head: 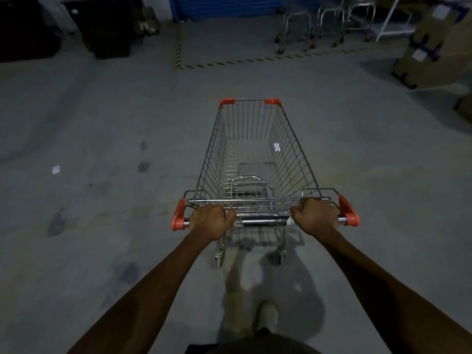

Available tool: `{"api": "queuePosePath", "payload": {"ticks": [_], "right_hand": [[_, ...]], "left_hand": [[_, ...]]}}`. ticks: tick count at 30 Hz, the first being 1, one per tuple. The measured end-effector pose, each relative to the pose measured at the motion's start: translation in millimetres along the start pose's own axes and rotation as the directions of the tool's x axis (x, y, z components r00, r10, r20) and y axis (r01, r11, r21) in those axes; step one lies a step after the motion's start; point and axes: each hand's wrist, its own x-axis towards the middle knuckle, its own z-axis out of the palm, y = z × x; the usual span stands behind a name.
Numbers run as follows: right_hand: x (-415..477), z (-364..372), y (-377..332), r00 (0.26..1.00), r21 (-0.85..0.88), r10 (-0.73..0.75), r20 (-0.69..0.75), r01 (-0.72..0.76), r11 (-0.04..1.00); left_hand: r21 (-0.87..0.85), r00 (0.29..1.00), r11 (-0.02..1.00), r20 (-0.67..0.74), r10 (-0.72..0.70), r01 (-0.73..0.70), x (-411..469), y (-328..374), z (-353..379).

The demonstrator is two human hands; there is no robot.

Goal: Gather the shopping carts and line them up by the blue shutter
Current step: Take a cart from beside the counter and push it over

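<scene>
A wire shopping cart (255, 149) with orange corner caps stands on the concrete floor right in front of me, its basket holding only a small white scrap. My left hand (209, 221) grips the left part of its metal handle bar (263, 222). My right hand (315, 215) grips the right part of the same bar. The blue shutter (229, 6) is straight ahead at the far wall. Other metal carts (324, 24) stand in a row to the right of the shutter.
Yellow-black hazard tape (229, 63) marks a floor bay in front of the shutter. Dark crates (107, 34) stand at the far left. Stacked cardboard boxes (434, 47) fill the right side. A paper scrap (56, 169) lies on the floor at left.
</scene>
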Motion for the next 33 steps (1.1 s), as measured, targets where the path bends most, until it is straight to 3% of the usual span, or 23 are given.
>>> {"api": "queuePosePath", "payload": {"ticks": [4, 19, 29, 33], "right_hand": [[73.1, -4.1, -4.7, 0.995, -0.082, -0.104, 0.002, 0.103, 0.991], [388.9, 3.1, -81.3, 0.996, 0.060, -0.070, -0.052, 0.073, 0.996], [554.5, -7.5, -160.7, 0.999, 0.078, -0.016, 0.039, 0.013, 0.997], [625.9, -4.9, -178.9, 0.988, 0.095, 0.013, 0.157, -0.028, 0.995]], "left_hand": [[0.009, 0.998, 0.998, -0.004, -0.058, 0.058, 63.5, -0.6, -9.1], [-0.020, 0.992, 0.993, -0.061, -0.115, 0.114, 350.9, -63.7, -60.6], [0.033, 0.998, 0.998, -0.013, -0.057, 0.057, 535.6, -135.2, -98.4], [0.055, 0.999, 0.997, -0.018, -0.047, 0.048, 606.7, -155.8, -107.5]]}}
